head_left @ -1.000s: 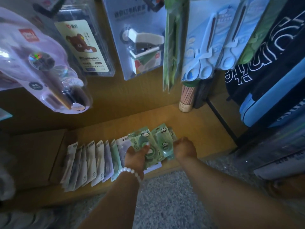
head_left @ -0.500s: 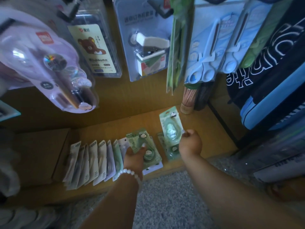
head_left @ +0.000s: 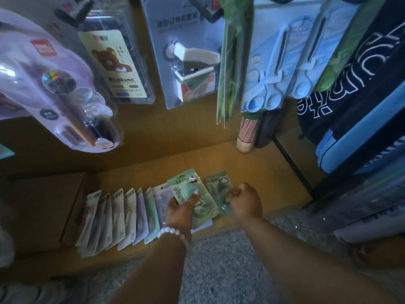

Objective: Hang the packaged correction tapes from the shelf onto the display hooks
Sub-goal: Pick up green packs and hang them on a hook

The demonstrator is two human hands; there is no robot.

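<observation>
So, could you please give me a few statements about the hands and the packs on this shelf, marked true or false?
1. The left hand holds green panda packs. True.
2. The right hand is raised to a display hook. False: it is down at the shelf, on a green pack.
3. A row of overlapping packs lies left of the left hand. True.
4. The left wrist is bare. False: it wears a white bead bracelet.
</observation>
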